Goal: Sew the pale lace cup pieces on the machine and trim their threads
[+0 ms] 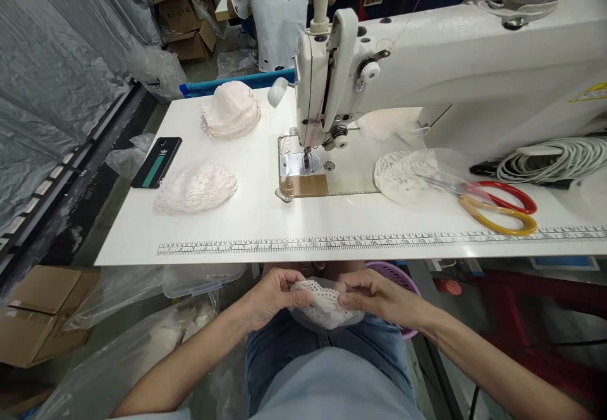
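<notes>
Over my lap, just below the table's front edge, both hands hold a white lace piece (325,303) with a sheer, see-through layer around it. My left hand (275,296) pinches its left side between thumb and fingers. On the right side, my right hand (379,295) grips the lace trim the same way. A stack of lace pieces (196,187) lies on the left of the white table (246,227). Behind it sits a pile of pale pink cup-shaped fabric pieces (232,110). Another white lace piece (403,173) rests right of the needle plate.
A white sewing machine (427,53) stands on the table. Scissors (497,208) with red and yellow handles lie at the right, near coiled cable (554,159). A phone (157,162) is at the left edge. Another person (279,15) sits beyond; a purple basket (396,274) is below.
</notes>
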`<state>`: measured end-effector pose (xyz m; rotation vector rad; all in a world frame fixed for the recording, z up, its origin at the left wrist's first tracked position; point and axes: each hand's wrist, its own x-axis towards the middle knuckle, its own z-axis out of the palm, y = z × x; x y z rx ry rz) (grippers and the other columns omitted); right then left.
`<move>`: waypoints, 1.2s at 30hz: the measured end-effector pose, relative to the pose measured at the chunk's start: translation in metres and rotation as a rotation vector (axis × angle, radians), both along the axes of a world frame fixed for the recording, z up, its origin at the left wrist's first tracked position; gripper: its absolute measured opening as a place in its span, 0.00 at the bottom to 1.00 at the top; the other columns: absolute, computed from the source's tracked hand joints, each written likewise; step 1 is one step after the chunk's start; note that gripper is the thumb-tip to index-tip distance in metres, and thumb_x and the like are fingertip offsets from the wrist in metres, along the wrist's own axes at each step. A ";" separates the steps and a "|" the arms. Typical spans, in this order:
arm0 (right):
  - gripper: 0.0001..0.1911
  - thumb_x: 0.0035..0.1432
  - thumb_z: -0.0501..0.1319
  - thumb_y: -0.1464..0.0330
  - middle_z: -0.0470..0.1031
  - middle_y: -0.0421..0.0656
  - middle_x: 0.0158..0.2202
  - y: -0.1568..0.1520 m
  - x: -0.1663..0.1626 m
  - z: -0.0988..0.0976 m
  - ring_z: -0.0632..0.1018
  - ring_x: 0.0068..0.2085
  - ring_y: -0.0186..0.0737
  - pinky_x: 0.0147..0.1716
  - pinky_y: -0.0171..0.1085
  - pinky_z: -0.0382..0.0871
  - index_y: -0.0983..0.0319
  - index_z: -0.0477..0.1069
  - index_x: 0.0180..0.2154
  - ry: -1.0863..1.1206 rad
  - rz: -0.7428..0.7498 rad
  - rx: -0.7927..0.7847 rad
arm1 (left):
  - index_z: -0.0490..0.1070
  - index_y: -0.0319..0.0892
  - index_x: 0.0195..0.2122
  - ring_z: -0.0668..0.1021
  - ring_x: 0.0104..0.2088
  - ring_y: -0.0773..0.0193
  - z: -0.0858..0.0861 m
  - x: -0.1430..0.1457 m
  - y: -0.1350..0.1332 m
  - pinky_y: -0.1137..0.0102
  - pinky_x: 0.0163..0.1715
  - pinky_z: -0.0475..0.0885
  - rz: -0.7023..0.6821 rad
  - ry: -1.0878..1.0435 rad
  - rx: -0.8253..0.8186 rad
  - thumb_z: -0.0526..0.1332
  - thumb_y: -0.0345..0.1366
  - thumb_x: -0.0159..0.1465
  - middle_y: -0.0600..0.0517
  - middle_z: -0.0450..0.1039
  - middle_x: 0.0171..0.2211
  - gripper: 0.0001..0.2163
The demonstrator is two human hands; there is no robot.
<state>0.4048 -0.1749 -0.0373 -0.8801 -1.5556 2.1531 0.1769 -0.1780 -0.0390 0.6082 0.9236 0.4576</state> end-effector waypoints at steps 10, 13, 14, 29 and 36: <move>0.15 0.59 0.57 0.59 0.61 0.37 0.25 -0.005 0.004 -0.009 0.62 0.28 0.31 0.29 0.32 0.55 0.65 0.67 0.29 0.103 0.003 -0.077 | 0.77 0.35 0.32 0.73 0.27 0.69 -0.001 0.004 0.001 0.74 0.32 0.67 -0.032 -0.019 -0.037 0.71 0.39 0.48 0.49 0.77 0.27 0.13; 0.13 0.55 0.62 0.61 0.62 0.36 0.25 -0.006 0.004 -0.011 0.63 0.27 0.30 0.28 0.31 0.56 0.64 0.68 0.30 0.068 0.001 -0.071 | 0.78 0.36 0.30 0.73 0.26 0.70 0.002 0.007 0.002 0.75 0.32 0.66 -0.022 0.025 -0.049 0.71 0.39 0.47 0.50 0.77 0.26 0.13; 0.12 0.54 0.63 0.61 0.62 0.36 0.24 -0.006 0.003 -0.011 0.62 0.27 0.30 0.27 0.30 0.55 0.64 0.68 0.30 0.044 -0.006 -0.051 | 0.78 0.36 0.30 0.73 0.26 0.70 0.003 0.008 0.003 0.75 0.32 0.66 -0.024 0.036 -0.052 0.71 0.40 0.46 0.50 0.77 0.26 0.13; 0.15 0.55 0.61 0.57 0.62 0.37 0.24 -0.012 -0.002 -0.016 0.62 0.28 0.32 0.28 0.31 0.55 0.63 0.67 0.27 -0.079 -0.040 -0.022 | 0.77 0.35 0.28 0.71 0.25 0.67 0.009 0.009 0.003 0.73 0.29 0.64 -0.159 0.164 0.133 0.64 0.51 0.52 0.50 0.73 0.24 0.20; 0.18 0.57 0.58 0.56 0.59 0.36 0.24 -0.014 0.001 -0.019 0.59 0.26 0.30 0.26 0.31 0.53 0.63 0.64 0.25 -0.021 -0.066 -0.115 | 0.75 0.38 0.37 0.74 0.29 0.65 0.007 0.001 -0.001 0.72 0.34 0.67 -0.191 0.171 0.116 0.70 0.42 0.47 0.50 0.76 0.29 0.19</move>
